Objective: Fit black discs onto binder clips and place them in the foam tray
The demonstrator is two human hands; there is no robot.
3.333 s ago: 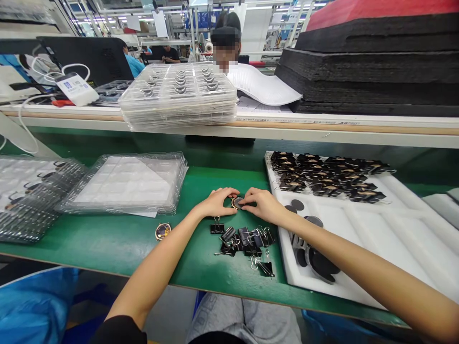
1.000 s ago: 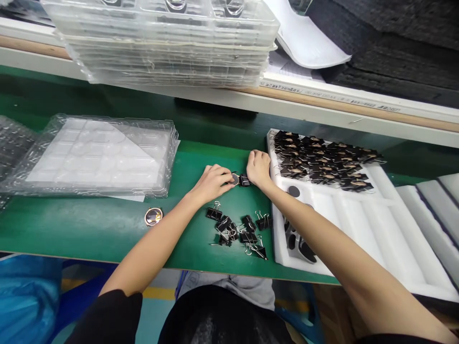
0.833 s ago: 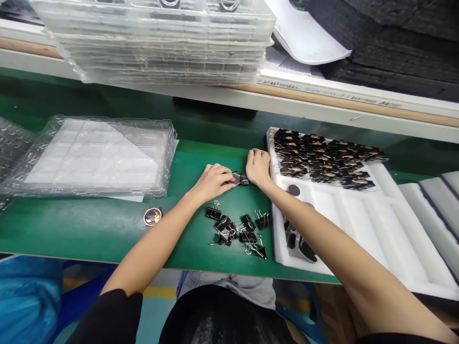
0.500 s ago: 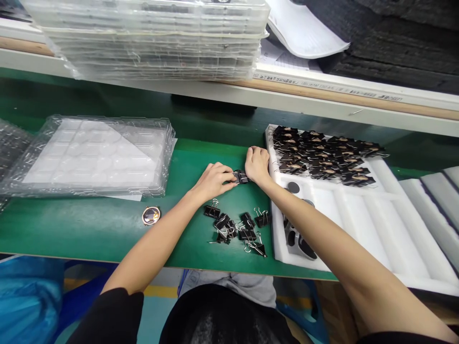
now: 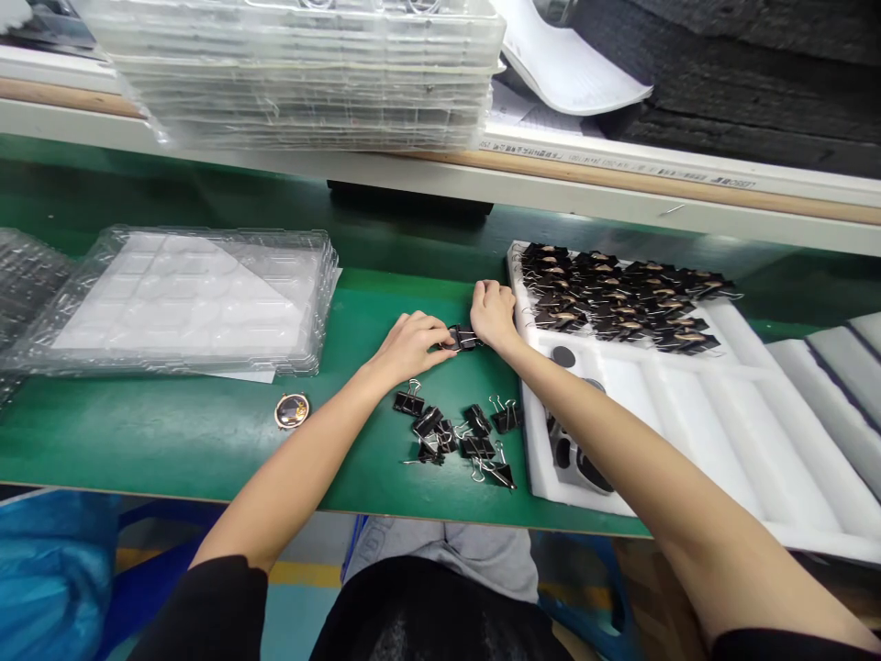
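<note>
My left hand and my right hand meet over the green bench, fingers pinched on one small part between them: a round disc with a black binder clip on it. The disc is mostly hidden by the clip and my fingertips. A loose heap of black binder clips lies just in front of my hands. One round gold-rimmed disc lies alone to the left.
A white foam tray on the right holds several clipped pieces in its far row and dark discs near its front. Stacked clear blister trays lie left. More clear trays sit on the shelf above.
The view tilted down from the wider bench. The binder clip now covers the disc between my fingers, where the disc showed bare before. My hands have stayed in place.
</note>
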